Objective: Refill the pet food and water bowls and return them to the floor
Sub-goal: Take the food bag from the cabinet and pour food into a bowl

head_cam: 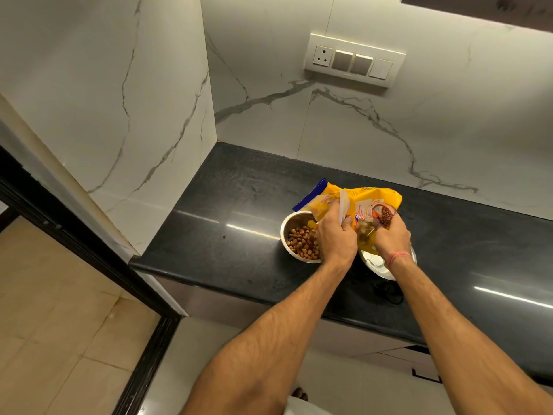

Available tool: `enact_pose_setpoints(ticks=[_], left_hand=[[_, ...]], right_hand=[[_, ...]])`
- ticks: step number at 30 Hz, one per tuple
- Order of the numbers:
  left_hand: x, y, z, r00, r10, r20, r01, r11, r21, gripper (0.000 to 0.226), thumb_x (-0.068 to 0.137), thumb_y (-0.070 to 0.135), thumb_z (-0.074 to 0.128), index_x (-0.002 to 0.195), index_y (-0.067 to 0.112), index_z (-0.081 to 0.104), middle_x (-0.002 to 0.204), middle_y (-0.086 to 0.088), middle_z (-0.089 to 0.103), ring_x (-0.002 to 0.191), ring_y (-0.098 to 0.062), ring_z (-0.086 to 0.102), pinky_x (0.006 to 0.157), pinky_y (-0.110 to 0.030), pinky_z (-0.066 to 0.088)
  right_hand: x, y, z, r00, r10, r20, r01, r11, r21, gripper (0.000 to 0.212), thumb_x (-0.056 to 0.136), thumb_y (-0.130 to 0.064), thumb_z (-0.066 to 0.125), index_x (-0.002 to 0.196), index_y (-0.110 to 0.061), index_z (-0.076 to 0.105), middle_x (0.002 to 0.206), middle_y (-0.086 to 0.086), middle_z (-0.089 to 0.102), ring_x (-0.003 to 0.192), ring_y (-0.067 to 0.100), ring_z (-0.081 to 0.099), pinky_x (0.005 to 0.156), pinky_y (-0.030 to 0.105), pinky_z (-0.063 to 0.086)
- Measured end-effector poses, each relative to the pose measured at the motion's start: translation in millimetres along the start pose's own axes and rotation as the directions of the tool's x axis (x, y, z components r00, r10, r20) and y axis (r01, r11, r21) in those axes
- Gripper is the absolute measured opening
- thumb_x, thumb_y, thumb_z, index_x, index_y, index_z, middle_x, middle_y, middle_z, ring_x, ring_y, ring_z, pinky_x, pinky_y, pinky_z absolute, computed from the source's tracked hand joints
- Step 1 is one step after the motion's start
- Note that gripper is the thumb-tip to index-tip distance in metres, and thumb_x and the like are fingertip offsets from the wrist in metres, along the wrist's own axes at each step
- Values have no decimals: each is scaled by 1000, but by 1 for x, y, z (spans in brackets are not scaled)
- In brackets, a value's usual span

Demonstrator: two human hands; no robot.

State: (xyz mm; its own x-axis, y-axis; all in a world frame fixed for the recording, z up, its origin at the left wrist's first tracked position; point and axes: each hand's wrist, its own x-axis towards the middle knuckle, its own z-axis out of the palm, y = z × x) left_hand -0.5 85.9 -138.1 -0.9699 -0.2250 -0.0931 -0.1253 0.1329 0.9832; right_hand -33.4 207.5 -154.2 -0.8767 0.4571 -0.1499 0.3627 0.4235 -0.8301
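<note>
A steel bowl (pixel 287 227) holding brown kibble stands on the black counter (pixel 227 205). Over it hangs a yellow pet food bag (pixel 368 197) with a blue edge, tilted toward that bowl. My left hand (pixel 333 239) grips the bag's left side near its opening. My right hand (pixel 392 235), with a red thread at the wrist, grips the bag's right side. A second steel bowl (pixel 374 265) sits to the right, partly hidden under my right wrist; its contents cannot be made out.
White marble walls close the counter at the back and left. A switch panel (pixel 354 59) is on the back wall. The counter's front edge runs diagonally; below left lies beige tiled floor (pixel 59 310) behind a black door frame.
</note>
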Motion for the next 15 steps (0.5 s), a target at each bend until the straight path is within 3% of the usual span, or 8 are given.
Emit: enact_pose_setpoints(ticks=[2, 5, 8, 12, 15], left_hand=[[0, 3, -2, 1000, 9, 10, -9, 1000, 6, 82, 80, 60, 36, 149, 21, 59, 140, -3, 67, 131, -21, 66, 109, -49, 58], [4, 5, -2, 1000, 10, 21, -10, 999, 35, 55, 102, 47, 52, 148, 19, 59, 140, -5, 66, 130, -22, 66, 108, -49, 59], [9, 4, -3, 1000, -2, 12, 2, 999, 34, 66, 95, 53, 46, 149, 19, 59, 141, -5, 65, 130, -22, 66, 107, -50, 60], [15, -1, 1, 999, 25, 27, -27, 998, 64, 42, 108, 22, 64, 150, 21, 58, 141, -4, 64, 131, -21, 65, 108, -48, 59], [15, -3, 3, 999, 33, 20, -34, 998, 46, 40, 108, 21, 65, 148, 20, 60, 138, -4, 66, 129, -20, 66, 107, -48, 60]], right_hand=[[1, 0, 0, 1000, -2, -1, 2, 1000, -2, 44, 111, -19, 57, 155, -15, 54, 151, 12, 62, 142, 37, 55, 121, 58, 43], [3, 1, -1, 1000, -12, 6, 12, 1000, -16, 43, 112, -21, 57, 155, -17, 55, 150, 12, 63, 141, 36, 56, 120, 59, 43], [6, 2, -3, 999, -34, 31, 35, 999, -29, 43, 111, -23, 58, 154, -18, 56, 148, 11, 64, 140, 36, 57, 119, 59, 44], [8, 3, -5, 1000, -21, 6, 21, 999, -23, 42, 111, -23, 58, 152, -17, 58, 147, 12, 65, 139, 36, 58, 119, 58, 44], [8, 1, -5, 1000, -28, 7, 28, 999, -24, 40, 111, -23, 58, 152, -18, 59, 147, 12, 65, 138, 37, 58, 118, 58, 45]])
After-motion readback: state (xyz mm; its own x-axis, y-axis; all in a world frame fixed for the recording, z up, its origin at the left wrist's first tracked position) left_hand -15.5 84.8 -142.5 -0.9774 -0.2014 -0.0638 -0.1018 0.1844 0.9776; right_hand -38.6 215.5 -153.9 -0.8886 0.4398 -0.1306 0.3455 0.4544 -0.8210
